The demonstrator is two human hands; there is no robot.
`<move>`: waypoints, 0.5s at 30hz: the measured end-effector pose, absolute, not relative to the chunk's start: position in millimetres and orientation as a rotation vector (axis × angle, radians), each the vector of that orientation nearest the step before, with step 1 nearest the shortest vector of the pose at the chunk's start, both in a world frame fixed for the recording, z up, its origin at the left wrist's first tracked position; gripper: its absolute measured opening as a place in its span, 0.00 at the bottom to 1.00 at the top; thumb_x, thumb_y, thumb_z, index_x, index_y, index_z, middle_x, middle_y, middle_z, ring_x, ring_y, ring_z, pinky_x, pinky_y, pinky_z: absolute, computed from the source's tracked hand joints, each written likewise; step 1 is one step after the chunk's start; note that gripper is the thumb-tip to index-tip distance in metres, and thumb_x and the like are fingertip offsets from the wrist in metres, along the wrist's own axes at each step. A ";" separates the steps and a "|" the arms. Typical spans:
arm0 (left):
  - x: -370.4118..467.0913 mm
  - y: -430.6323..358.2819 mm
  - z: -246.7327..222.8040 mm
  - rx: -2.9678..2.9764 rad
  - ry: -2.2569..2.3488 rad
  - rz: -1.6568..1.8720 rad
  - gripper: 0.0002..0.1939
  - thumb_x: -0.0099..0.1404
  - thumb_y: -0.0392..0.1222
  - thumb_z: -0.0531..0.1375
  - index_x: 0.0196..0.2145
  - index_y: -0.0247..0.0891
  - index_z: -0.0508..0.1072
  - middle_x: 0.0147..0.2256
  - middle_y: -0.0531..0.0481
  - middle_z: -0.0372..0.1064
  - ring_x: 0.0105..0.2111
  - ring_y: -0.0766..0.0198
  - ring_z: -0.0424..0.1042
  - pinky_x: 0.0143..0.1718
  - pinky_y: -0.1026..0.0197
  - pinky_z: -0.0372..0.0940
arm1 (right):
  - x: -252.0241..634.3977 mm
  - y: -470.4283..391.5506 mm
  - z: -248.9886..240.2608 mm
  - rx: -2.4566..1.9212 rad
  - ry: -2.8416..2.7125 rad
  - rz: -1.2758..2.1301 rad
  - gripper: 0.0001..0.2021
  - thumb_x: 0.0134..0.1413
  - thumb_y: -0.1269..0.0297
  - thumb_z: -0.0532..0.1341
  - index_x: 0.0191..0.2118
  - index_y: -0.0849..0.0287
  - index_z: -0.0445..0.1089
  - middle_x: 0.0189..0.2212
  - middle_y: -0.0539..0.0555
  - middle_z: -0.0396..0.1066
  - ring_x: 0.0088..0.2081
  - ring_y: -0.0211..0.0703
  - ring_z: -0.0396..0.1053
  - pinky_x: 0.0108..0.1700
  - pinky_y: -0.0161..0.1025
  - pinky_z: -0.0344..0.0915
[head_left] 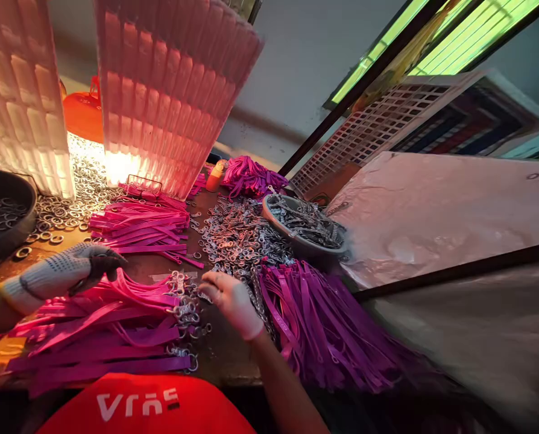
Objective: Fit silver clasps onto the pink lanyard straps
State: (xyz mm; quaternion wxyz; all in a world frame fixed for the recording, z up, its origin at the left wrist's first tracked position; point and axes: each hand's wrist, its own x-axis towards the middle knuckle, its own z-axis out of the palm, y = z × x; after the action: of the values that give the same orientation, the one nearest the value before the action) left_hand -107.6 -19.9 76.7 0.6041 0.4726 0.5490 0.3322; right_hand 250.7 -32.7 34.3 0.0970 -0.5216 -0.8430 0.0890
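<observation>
Both hands [233,301] wear pale gloves [55,274]; white lettering [136,405] marks the red top [192,416].

- Orange lamp [83,117], over the tabletop's [226,355] far left corner
- Two ribbed, translucent panels [170,90], flanking it
- Orange bottle [216,176], near the far edge
- White grid rack [371,123], beyond the right edge

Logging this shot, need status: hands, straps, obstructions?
Left hand over near pink straps, grip unclear. Right hand beside their metal clips, grip unclear. Loose clips heaped just beyond right hand, possible snag.
</observation>
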 end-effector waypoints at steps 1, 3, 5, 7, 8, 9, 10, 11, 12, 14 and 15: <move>-100.3 -19.2 72.3 1.015 1.235 0.762 0.11 0.49 0.40 0.68 0.32 0.35 0.81 0.19 0.50 0.68 0.14 0.71 0.56 0.12 0.70 0.46 | 258.7 -15.4 29.1 -1.685 -2.536 0.171 0.12 0.69 0.62 0.56 0.51 0.57 0.73 0.45 0.55 0.78 0.46 0.43 0.72 0.48 0.36 0.62; -84.7 -17.7 61.4 0.837 1.150 0.786 0.14 0.52 0.44 0.67 0.37 0.36 0.80 0.22 0.49 0.70 0.15 0.73 0.55 0.12 0.72 0.46 | 271.4 16.5 17.1 -1.754 -2.597 0.130 0.13 0.65 0.69 0.58 0.52 0.58 0.73 0.47 0.58 0.77 0.50 0.46 0.69 0.51 0.40 0.61; -70.0 -15.2 51.4 0.666 1.051 0.832 0.15 0.54 0.44 0.66 0.38 0.34 0.80 0.26 0.47 0.71 0.17 0.74 0.56 0.14 0.73 0.49 | 278.8 39.5 5.8 -1.751 -2.683 0.136 0.15 0.60 0.74 0.60 0.51 0.57 0.74 0.50 0.59 0.76 0.52 0.49 0.67 0.51 0.42 0.60; -59.2 -11.5 45.2 0.576 0.974 0.814 0.15 0.56 0.45 0.65 0.37 0.32 0.80 0.27 0.45 0.71 0.17 0.74 0.56 0.14 0.72 0.50 | 282.3 52.9 -2.2 -1.743 -2.763 0.154 0.17 0.58 0.75 0.60 0.51 0.57 0.74 0.50 0.60 0.75 0.52 0.50 0.66 0.51 0.43 0.59; -55.9 -9.4 43.7 0.574 0.954 0.806 0.15 0.56 0.45 0.64 0.37 0.31 0.80 0.27 0.45 0.71 0.17 0.74 0.56 0.14 0.72 0.49 | 283.4 57.1 -5.0 -1.743 -2.793 0.165 0.17 0.57 0.75 0.61 0.51 0.57 0.75 0.50 0.60 0.75 0.52 0.51 0.66 0.51 0.43 0.58; -54.2 -7.5 42.8 0.611 0.952 0.804 0.15 0.56 0.44 0.64 0.37 0.31 0.79 0.27 0.46 0.71 0.17 0.74 0.56 0.14 0.72 0.48 | 284.2 60.2 -7.0 -1.745 -2.814 0.177 0.17 0.57 0.74 0.61 0.51 0.56 0.75 0.49 0.60 0.75 0.51 0.51 0.67 0.51 0.43 0.58; -54.1 -5.9 42.5 0.692 0.976 0.806 0.14 0.56 0.44 0.64 0.37 0.31 0.79 0.25 0.48 0.69 0.16 0.74 0.55 0.14 0.71 0.47 | 285.0 62.7 -8.3 -1.750 -2.827 0.190 0.15 0.57 0.73 0.62 0.50 0.57 0.76 0.48 0.60 0.76 0.51 0.52 0.67 0.51 0.44 0.58; -55.5 -4.6 42.3 0.818 1.021 0.802 0.14 0.56 0.44 0.64 0.37 0.32 0.79 0.24 0.49 0.68 0.16 0.74 0.55 0.14 0.71 0.47 | 285.7 64.7 -9.0 -1.759 -2.830 0.201 0.13 0.57 0.72 0.62 0.47 0.57 0.77 0.46 0.60 0.77 0.50 0.52 0.67 0.51 0.44 0.58; -58.0 -3.7 42.0 0.978 1.082 0.803 0.13 0.57 0.44 0.64 0.36 0.32 0.79 0.22 0.50 0.67 0.16 0.73 0.55 0.15 0.70 0.48 | 286.1 66.1 -8.8 -1.771 -2.824 0.210 0.11 0.56 0.71 0.63 0.44 0.58 0.78 0.44 0.61 0.77 0.49 0.53 0.68 0.50 0.44 0.58; -65.5 -3.3 40.2 1.333 1.207 0.801 0.11 0.57 0.44 0.64 0.33 0.34 0.80 0.21 0.50 0.69 0.19 0.69 0.61 0.19 0.69 0.54 | 285.2 65.5 -4.8 -1.799 -2.780 0.212 0.07 0.57 0.70 0.63 0.39 0.60 0.79 0.40 0.62 0.78 0.48 0.54 0.69 0.50 0.44 0.59; -69.7 -3.7 38.6 1.490 1.261 0.793 0.09 0.56 0.44 0.64 0.31 0.35 0.80 0.22 0.50 0.70 0.22 0.67 0.63 0.22 0.68 0.57 | 283.1 62.3 -0.4 -1.810 -2.743 0.206 0.06 0.58 0.70 0.62 0.38 0.61 0.78 0.40 0.62 0.78 0.48 0.54 0.69 0.50 0.44 0.60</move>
State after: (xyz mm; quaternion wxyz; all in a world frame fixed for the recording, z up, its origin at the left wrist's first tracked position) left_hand -69.7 -3.7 38.6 0.4948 0.6146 0.5200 0.3271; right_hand 283.1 62.3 -0.4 -0.0756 -0.5481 -0.8306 0.0624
